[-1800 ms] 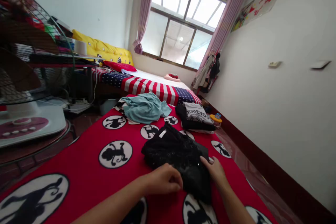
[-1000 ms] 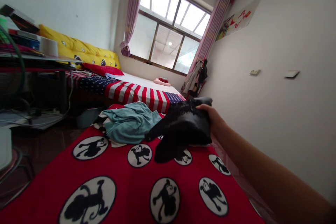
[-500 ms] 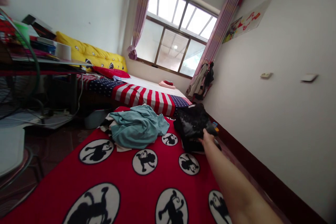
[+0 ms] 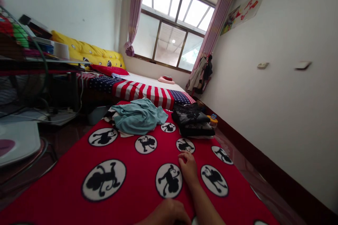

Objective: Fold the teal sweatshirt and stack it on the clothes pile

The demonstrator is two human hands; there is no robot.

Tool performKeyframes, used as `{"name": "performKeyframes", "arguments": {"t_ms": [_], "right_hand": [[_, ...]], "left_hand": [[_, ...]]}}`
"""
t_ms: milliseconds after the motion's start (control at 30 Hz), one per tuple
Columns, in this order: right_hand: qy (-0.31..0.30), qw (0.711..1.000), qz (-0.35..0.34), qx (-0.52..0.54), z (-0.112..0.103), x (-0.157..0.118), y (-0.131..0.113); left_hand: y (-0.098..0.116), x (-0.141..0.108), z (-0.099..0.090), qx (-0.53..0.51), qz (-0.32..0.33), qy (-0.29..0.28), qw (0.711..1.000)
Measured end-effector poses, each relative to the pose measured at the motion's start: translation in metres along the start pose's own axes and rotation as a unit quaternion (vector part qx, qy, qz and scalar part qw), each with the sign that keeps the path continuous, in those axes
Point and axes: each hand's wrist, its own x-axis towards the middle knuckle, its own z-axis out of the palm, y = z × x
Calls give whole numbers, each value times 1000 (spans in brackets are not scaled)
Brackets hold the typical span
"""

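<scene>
Over the red monkey-print blanket (image 4: 137, 190), my right hand (image 4: 188, 165) hangs with loosely bent fingers. Thumb and forefinger are apart, with nothing between them. My left hand (image 4: 170, 211) sits low at the bottom edge, back upward; its fingers are mostly hidden. Beyond my right hand lies a stack of folded black clothes (image 4: 194, 119), the top one dark with a sheer or patterned part. To its left a crumpled teal garment (image 4: 139, 117) rests on other white and black cloth. Neither hand touches these clothes.
A bed with a stars-and-stripes sheet (image 4: 142, 91) stands beyond the blanket. To the left are a cluttered desk (image 4: 74, 62), a fan (image 4: 21, 52) and a white-seated chair (image 4: 18, 140). A yellow-lidded container (image 4: 212, 121) stands beside the black stack. A bare wall runs along the right.
My right hand has let go of the black clothes and drawn back toward me. The stack now lies flatter and neater. My left hand has come into view at the bottom.
</scene>
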Motion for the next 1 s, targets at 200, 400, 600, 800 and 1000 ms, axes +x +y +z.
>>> {"name": "performKeyframes", "arguments": {"t_ms": [200, 400, 600, 800, 1000], "right_hand": [[-31, 999, -26, -32, -4, -12, -11], [-25, 999, -24, -19, -2, -11, -10], [-48, 999, -10, -4, -2, -11, -9], [-52, 999, 8, -6, -1, -11, -12], [-30, 999, 26, -29, 1, -11, -17]], "left_hand": [[9, -7, -24, 50, -75, 174, 981], [-30, -15, -86, 194, -125, 276, 933], [-76, -14, -203, 452, -248, 332, 790], [-96, 26, -260, 466, -336, 340, 745], [-108, 49, -262, 449, -373, 358, 728]]}}
